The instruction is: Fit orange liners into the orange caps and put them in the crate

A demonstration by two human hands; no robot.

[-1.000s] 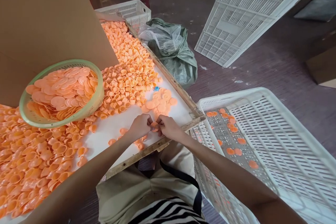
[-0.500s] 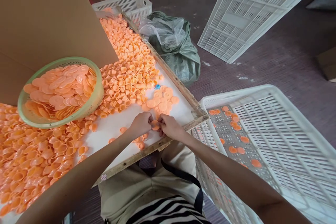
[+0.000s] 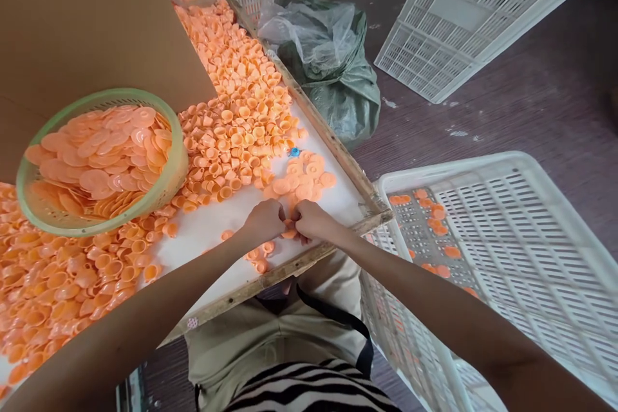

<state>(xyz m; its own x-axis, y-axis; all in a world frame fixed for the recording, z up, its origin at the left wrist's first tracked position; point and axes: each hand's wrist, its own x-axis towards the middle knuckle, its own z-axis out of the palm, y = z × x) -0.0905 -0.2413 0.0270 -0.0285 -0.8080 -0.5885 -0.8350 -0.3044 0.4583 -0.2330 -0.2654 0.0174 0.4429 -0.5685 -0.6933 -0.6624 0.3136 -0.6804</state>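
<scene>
Head camera is showing my left hand [image 3: 264, 221] and right hand [image 3: 313, 221] meeting at the near edge of the wooden tray [image 3: 333, 149]. Both are pinching 1 small orange cap piece [image 3: 290, 232] between them, fingers curled tight. Loose orange discs [image 3: 303, 175] are lying just beyond my fingertips.

You sat over a dark purplish floor [image 3: 506, 109], scuffed with pale flecks. A tall cardboard sheet [image 3: 82, 26] stood at the table's far left. A white slatted crate [image 3: 463, 6] leaned overturned beyond; a green plastic bag [image 3: 333, 71] slumped nearby. Daylight, diffuse.
</scene>
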